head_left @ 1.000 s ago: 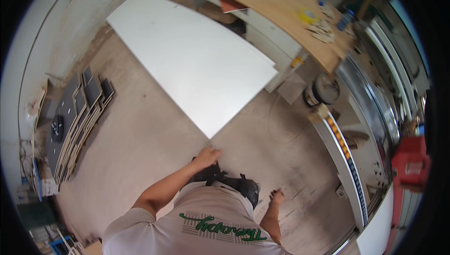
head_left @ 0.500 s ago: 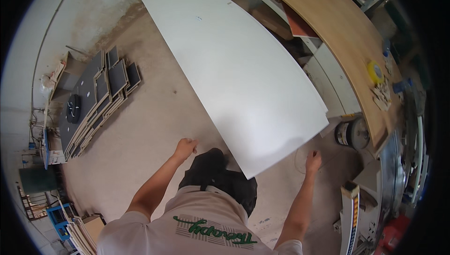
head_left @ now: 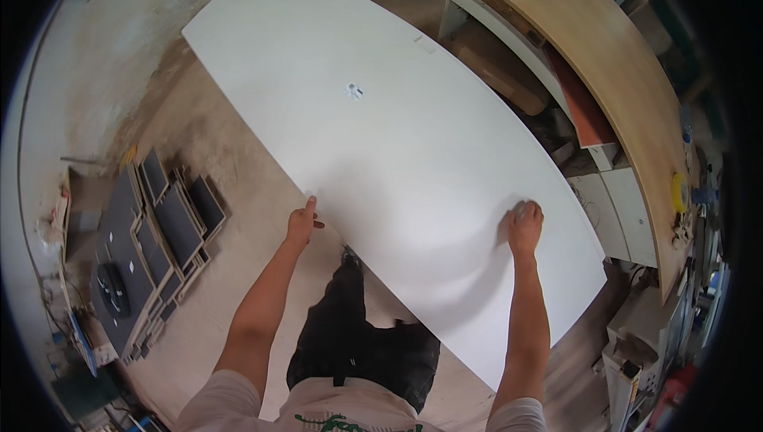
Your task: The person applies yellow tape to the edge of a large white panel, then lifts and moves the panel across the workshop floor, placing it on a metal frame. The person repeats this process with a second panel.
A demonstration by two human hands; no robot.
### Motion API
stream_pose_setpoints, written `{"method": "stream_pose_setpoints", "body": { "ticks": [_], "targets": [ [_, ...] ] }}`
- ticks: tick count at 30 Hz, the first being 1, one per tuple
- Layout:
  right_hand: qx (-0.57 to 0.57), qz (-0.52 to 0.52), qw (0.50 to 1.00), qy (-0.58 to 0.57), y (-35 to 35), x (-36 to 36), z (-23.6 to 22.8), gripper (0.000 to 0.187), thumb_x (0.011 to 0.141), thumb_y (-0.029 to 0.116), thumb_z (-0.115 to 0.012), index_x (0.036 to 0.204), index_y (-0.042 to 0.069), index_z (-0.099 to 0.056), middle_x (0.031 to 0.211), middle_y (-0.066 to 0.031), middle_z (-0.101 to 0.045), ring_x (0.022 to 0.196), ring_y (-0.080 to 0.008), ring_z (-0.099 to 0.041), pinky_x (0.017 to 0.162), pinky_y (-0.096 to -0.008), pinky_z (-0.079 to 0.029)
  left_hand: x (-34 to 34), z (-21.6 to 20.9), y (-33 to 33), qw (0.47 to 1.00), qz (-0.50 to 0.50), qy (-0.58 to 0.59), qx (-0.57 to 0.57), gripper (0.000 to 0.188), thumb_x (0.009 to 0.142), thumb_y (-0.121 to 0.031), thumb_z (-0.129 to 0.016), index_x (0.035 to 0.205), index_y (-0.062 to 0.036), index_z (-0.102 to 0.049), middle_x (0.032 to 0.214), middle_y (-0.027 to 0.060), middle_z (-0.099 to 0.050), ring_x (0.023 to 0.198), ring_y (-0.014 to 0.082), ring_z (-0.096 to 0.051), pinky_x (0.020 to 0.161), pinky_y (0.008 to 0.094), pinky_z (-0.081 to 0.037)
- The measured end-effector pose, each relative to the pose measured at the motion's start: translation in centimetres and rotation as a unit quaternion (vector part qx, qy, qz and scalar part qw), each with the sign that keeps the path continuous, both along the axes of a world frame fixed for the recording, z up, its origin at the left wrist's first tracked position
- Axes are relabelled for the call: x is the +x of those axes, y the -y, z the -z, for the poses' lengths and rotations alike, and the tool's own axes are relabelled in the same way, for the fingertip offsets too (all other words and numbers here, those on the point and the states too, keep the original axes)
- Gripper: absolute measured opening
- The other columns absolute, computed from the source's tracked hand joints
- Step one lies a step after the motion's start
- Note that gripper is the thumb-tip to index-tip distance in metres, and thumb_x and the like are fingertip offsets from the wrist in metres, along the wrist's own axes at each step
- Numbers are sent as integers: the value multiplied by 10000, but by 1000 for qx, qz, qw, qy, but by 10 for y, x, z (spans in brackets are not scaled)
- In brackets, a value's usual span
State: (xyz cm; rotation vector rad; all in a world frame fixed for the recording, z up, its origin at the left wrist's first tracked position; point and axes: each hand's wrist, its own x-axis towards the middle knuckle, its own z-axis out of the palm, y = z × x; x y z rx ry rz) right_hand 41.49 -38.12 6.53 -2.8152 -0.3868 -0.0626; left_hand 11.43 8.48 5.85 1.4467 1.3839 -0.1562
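A large white board with a small pale label lies before me, running from far left to near right. My left hand is at the board's left edge, thumb raised and apart from the loosely bent fingers. It holds nothing, and whether it touches the edge is unclear. Over the right part of the board is my right hand, its fingers curled together. A small greyish patch shows at those fingers, too blurred to name. A shadow of my arm falls on the board beside this hand.
Dark panels are stacked on the left, with a black case on them. A wooden-topped workbench curves along the right, bearing a yellow tape roll. Under it lie a brown roll and a red-brown board.
I have stepped closer to the white board, which takes up more of the view. Both hands have come forward to it, the right one over its surface. My left thumb has lifted.
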Motion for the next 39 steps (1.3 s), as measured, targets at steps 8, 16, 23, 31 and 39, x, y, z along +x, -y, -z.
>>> {"method": "stream_pose_setpoints", "body": {
  "ticks": [8,16,23,31,39],
  "targets": [
    [-28,-38,999,20,-147,156,7,654,859,260,-774,1375,-28,-495,1439,-244,-514,1308,-430,-503,1072,-479,-476,47,27,-76,994,43,-73,67,827,989,-699,-471,753,72,-653,711,204,-697,509,255,-597,465,396,-462],
    [30,19,999,11,-214,214,28,345,866,295,-790,1031,23,-654,1102,-207,-563,1065,-422,-548,915,-515,-494,43,53,-86,990,63,-85,92,884,1019,-661,-410,825,161,-673,754,318,-678,834,400,-710,809,474,-520],
    [50,73,996,-11,-216,192,22,458,838,340,-827,1071,-34,-703,1055,-204,-635,1034,-415,-584,910,-510,-500,28,49,-105,982,-94,-95,-131,769,1007,-727,-381,838,-12,-607,529,40,-458,426,204,-455,401,377,-321],
    [91,59,994,-20,-202,109,43,430,832,336,-821,1043,-8,-675,1113,-222,-644,1037,-414,-574,937,-503,-466,-20,57,-143,964,-163,-16,-209,732,1008,-728,-380,1300,-93,-596,896,29,-655,565,135,-518,455,271,-389],
    [52,186,981,25,-179,55,18,490,764,482,-839,881,32,-684,1030,-164,-594,1002,-361,-563,896,-447,-506,-34,61,-166,980,-94,-2,-178,734,1018,-716,-353,1370,-97,-531,1069,62,-589,784,193,-488,636,342,-385]
  ]
}}
